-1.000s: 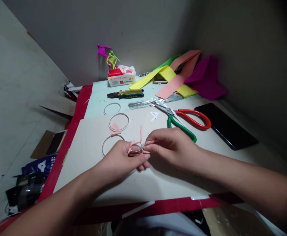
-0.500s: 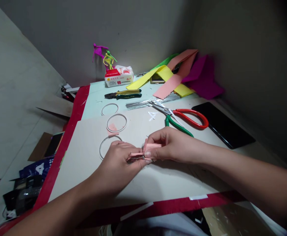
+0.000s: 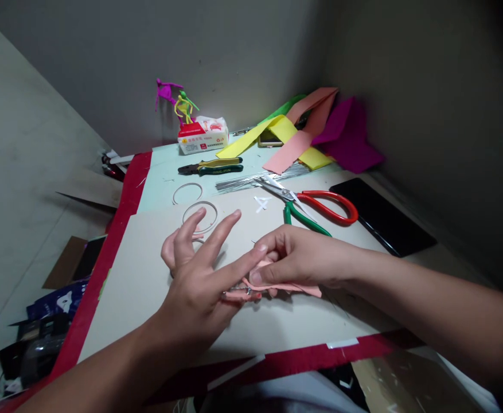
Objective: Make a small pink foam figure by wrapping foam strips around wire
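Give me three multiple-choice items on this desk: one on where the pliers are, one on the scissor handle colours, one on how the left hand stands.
1. Where do the pliers lie?
A. On the floor
B. Beyond the board, nearer than the tissue pack
C. Against the wall

2. What colours are the handles of the scissors?
A. Both blue
B. Both yellow
C. One red, one green

3. How does the left hand stand?
A. Fingers spread
B. Clenched in a fist
C. Gripping the pliers

Answers:
1. B: they rest past the board, just in front of the tissue pack.
2. C: one loop shows red, the other green.
3. A: its fingers fan apart, and it is not on the pliers.
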A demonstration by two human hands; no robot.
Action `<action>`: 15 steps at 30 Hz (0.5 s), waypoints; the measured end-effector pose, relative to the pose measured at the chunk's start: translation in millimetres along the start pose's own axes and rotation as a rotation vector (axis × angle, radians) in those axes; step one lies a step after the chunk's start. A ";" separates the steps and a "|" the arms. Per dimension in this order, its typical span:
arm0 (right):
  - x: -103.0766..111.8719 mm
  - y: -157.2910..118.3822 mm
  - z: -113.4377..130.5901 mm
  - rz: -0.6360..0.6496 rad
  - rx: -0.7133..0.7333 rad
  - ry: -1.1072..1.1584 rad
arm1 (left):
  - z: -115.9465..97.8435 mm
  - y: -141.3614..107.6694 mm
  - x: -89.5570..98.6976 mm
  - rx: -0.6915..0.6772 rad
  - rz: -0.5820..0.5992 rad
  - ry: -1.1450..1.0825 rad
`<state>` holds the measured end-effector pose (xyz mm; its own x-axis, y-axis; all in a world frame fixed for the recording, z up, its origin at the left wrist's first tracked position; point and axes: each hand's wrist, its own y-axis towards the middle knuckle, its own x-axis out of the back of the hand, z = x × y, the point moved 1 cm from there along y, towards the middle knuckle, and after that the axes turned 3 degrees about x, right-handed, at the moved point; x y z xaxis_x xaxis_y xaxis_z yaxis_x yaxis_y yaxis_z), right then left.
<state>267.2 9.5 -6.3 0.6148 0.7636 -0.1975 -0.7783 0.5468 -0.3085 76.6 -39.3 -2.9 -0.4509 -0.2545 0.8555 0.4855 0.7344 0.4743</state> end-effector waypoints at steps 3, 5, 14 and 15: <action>0.6 1.0 -0.8 0.020 -0.023 0.039 | -0.6 -0.5 -0.1 -0.023 -0.012 -0.005; 0.6 1.8 -2.6 0.020 -0.057 0.064 | -0.9 -0.3 0.7 -0.067 -0.030 -0.026; -7.5 0.2 -2.7 0.116 -0.039 0.165 | -1.9 2.3 15.9 -0.238 0.084 -0.244; -6.7 -0.2 -1.9 0.082 -0.034 0.164 | -1.5 2.9 17.3 -0.197 0.076 -0.262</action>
<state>263.5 3.6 -6.6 0.5639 0.7374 -0.3718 -0.8238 0.4706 -0.3161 71.3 -42.5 13.6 -0.5726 -0.0143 0.8197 0.6492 0.6027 0.4640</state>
